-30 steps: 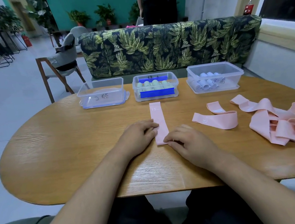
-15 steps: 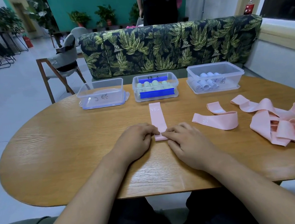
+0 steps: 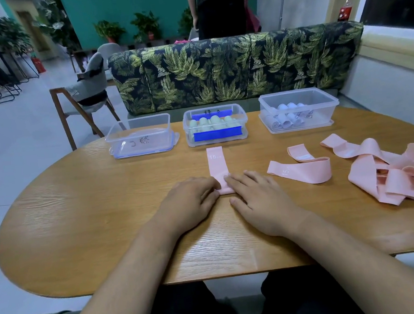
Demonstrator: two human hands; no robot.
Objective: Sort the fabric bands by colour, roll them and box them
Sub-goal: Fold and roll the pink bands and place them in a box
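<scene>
- Band [image 3: 217, 164] flat on bench [image 3: 81, 218], its rolled near end between my hands.
- Left hand [image 3: 192, 200] curls on it; right hand [image 3: 257, 200] presses it, straight-fingered.
- Flat part shorter than before.

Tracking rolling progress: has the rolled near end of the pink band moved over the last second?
Yes. The rolled end of the pink band has crept away from the person, toward the middle box; its far end has stayed put.
</scene>
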